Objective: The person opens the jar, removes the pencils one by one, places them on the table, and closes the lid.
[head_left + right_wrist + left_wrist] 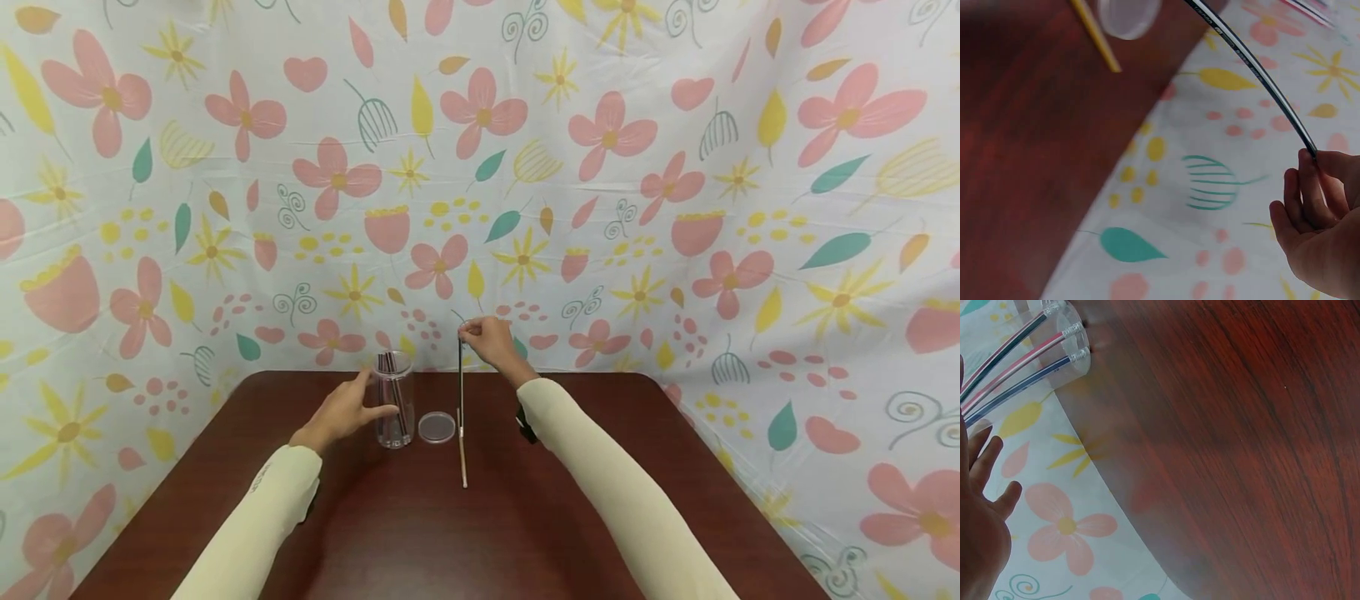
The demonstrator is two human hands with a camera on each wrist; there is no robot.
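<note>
Striped pencil [1260, 74] is pinched by one end by R hand [491, 340]; clear jar [408, 387] w/ pencils [1019, 367] is flanked by L hand [339, 413], unclenched, contact unclear; lid [437, 427] nr jar.

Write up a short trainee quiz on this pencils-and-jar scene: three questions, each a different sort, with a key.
1. True or false: the lid is on the jar.
2. Choose one. The right hand pinches:
a) the lid
b) the jar
c) a dark striped pencil
3. Fill the gap: the hand at the jar is the ____ hand.

Key:
1. False; the lid lies on the table, beside the jar.
2. c
3. left
</note>
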